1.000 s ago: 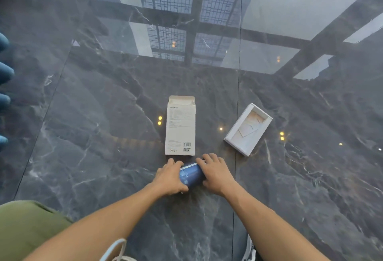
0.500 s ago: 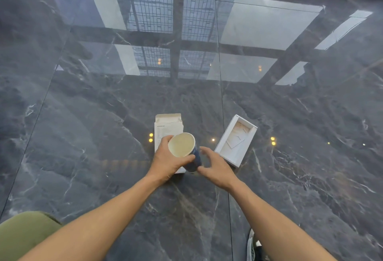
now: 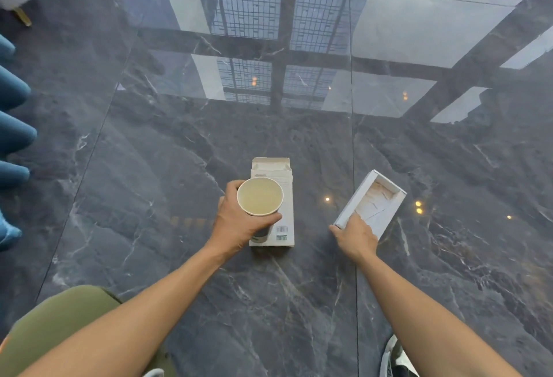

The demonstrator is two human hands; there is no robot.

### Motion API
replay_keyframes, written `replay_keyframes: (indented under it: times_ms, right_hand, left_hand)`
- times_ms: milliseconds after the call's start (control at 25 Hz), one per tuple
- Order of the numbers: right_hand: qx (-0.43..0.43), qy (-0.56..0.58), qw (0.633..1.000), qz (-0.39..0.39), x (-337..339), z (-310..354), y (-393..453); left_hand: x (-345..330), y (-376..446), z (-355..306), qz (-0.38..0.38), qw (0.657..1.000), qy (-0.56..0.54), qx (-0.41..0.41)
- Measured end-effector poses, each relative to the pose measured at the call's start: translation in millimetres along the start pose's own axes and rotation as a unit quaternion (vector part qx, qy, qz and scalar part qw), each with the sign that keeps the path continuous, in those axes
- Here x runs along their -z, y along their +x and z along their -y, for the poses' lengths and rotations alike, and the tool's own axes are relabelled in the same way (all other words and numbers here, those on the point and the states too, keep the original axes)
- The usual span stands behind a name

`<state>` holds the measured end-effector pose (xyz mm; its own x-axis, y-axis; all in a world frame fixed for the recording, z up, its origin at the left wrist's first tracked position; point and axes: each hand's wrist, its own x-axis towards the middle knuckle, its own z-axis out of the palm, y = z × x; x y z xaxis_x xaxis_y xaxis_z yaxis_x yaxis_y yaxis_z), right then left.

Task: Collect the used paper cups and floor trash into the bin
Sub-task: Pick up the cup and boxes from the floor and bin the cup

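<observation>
- Since half a second ago: right hand has left the paper cup and gone right to the near end of the open white tray; cup now held by the left hand alone and turned more upright, mouth facing the camera.
- Left hand: wrapped round the cup's wall, thumb on the near side. Cup off the floor, over the flat white carton; inside looks pale and empty.
- Right hand: fingers curled on the tray's near edge, thumb outside the left wall; whether the grip has closed, cannot tell.
- Tray: on the floor, right of the carton, apart from it, angled far-right; crumpled paper lining inside.
- Carton: lies flat, far flap open. Barcode and small green mark at its near right corner; fine print along the top, too small to read.
- Floor: dark polished marble with white veins, tile seams, window grid and ceiling lights reflected.
- Left edge: blue padded furniture; white upholstery on a brass leg far left.
- Near: olive trouser knee, shoe.
</observation>
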<state>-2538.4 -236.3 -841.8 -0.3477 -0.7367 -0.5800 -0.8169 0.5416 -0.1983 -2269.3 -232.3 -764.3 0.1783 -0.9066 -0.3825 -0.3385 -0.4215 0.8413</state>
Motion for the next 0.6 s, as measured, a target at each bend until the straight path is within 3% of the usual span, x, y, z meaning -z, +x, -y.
replay_keyframes:
  times_ms: [160,400,600]
  right_hand:
    - [0.022,0.0,1.0,0.0,-15,3,-10]
    - [-0.006,0.178,0.982,-0.066,-9,36,-29]
    - [0.135,0.186,0.969,-0.091,-18,95,-54]
  left_hand:
    - [11,7,5,-0.003,1.0,-0.002,-0.016]
    - [30,15,9,-0.031,0.998,-0.033,-0.034]
    - [40,19,20,-0.047,0.998,-0.033,-0.023]
